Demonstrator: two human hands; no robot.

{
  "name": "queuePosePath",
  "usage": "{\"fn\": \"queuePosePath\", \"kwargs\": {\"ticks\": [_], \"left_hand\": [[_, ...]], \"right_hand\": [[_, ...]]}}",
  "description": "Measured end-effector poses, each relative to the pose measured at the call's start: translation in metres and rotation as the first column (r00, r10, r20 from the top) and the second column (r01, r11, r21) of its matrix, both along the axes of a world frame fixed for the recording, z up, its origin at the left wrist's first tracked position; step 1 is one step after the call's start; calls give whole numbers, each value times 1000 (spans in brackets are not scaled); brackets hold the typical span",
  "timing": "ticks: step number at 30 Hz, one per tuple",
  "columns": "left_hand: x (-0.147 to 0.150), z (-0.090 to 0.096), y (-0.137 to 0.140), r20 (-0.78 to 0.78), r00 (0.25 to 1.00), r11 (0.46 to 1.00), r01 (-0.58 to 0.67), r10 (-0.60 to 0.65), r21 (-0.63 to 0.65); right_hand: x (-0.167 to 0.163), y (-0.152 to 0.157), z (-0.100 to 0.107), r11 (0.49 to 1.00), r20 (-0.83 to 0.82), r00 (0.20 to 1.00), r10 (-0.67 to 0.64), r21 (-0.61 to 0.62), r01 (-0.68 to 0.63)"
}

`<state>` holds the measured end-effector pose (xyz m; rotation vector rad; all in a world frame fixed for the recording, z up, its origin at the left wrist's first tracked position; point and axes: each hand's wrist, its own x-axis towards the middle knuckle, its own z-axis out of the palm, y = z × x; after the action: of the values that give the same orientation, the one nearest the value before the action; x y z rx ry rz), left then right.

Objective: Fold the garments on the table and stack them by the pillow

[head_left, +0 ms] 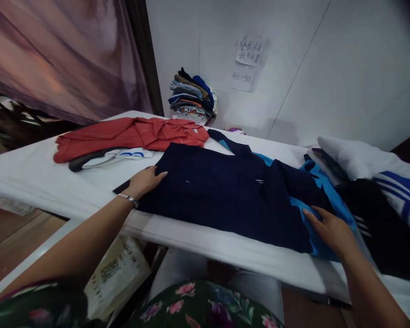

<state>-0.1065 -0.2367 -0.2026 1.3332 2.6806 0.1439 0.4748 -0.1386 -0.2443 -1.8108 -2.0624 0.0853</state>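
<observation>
A navy long-sleeved top with bright blue parts lies spread across the white table, near its front edge. Small white marks show on the dark cloth. My left hand, with a silver bracelet at the wrist, rests on the top's left end, thumb apart from the fingers. At the other end, my right hand lies over a bright blue part of the same top, its thumb and forefinger stretched out. Some fingers of both hands are hidden. Behind the left hand lie a red garment and a white and dark garment.
Black, white and blue clothes are heaped at the right end of the white table. A stack of folded clothes stands by the wall, below paper notes. A printed bag is under the front edge.
</observation>
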Motion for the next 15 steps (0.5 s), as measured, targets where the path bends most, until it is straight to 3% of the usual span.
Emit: {"fn": "queuePosePath", "kwargs": {"ticks": [3, 7, 11, 15], "left_hand": [[-6, -5, 15, 41, 999, 999, 29, -31, 36], [-9, -12, 12, -4, 995, 981, -102, 104, 165], [-6, -20, 7, -75, 994, 993, -70, 77, 91], [-4, -16, 5, -86, 996, 999, -37, 39, 32]], "right_hand": [[-11, 14, -3, 1000, -42, 999, -5, -15, 4], [-15, 21, -12, 985, -174, 982, -69, 143, 95], [-18, 24, -26, 997, -117, 991, -62, 47, 67], [-23, 23, -30, 997, -54, 995, -80, 20, 81]]}}
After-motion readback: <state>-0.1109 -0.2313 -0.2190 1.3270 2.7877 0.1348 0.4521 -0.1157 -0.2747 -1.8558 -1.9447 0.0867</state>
